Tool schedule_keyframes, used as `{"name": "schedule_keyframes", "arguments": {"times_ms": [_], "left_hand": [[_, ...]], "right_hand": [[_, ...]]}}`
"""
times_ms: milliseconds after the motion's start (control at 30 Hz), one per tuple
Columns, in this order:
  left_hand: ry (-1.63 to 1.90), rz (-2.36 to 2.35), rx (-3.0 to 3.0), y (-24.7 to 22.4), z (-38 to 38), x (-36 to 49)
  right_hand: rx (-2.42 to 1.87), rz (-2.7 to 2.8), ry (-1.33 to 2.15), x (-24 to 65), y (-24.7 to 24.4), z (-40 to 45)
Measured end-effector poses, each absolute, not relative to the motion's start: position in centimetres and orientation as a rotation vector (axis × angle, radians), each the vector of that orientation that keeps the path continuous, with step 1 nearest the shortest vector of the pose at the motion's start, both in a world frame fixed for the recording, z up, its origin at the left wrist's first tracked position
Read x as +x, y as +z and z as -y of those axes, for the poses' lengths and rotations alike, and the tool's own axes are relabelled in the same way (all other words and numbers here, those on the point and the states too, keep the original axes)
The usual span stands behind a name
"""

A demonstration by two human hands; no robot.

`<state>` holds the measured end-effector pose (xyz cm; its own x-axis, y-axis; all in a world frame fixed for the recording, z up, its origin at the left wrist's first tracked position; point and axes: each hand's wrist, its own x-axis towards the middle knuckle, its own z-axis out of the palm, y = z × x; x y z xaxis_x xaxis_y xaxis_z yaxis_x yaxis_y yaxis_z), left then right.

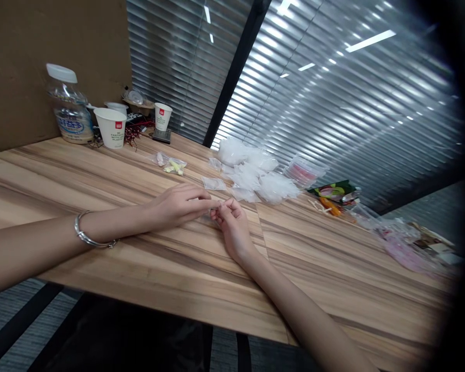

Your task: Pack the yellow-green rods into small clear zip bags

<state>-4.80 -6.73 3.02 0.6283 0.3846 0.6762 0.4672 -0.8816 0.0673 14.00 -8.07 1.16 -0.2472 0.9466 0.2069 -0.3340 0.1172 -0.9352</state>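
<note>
Plastic in grasp: pinching a small clear piece [207, 214] with the right hand [234, 227], over the wood-grained surface [158, 271], near heaped bags [248, 175]. Meeting it with the left hand [182, 205], fingers extended; cannot tell whether gripping too.

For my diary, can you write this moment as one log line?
left hand: meets right hand at fingertips | anything pinched: unclear | bags: heaped beyond hands | jar: far left
</note>
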Motion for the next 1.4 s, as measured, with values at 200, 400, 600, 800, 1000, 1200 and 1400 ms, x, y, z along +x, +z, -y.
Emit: {"name": "schedule_keyframes", "arguments": {"times_ms": [200,400,600,800,1000,1200,1400], "left_hand": [[-1.139,0.786,-2.769,2.8,6.5,-5.2],[-1.216,0.822,-2.805,3.3,6.7,-5.1],[-1.292,0.861,-2.884,3.4,7.0,-4.9],[-1.338,0.890,-2.962,3.6,7.2,-4.8],[-1.427,0.988,-2.993,3.5,7.2,-4.4],[-1.519,1.204,-3.032,3.7,7.0,-4.1],[-1.528,1.169,-3.093,3.4,6.6,-4.2]], "right_hand": [[-0.678,1.202,1.474,13.8,1.8,8.5],[-0.726,1.266,1.379,13.9,1.5,8.3],[-0.747,1.386,1.185,14.0,1.3,8.1],[-0.719,1.452,1.104,14.1,1.2,8.3],[-0.725,1.485,1.101,14.1,1.3,8.5],[-0.692,1.510,1.186,14.0,1.5,8.9],[-0.708,1.478,1.252,14.3,1.3,8.7]]}}
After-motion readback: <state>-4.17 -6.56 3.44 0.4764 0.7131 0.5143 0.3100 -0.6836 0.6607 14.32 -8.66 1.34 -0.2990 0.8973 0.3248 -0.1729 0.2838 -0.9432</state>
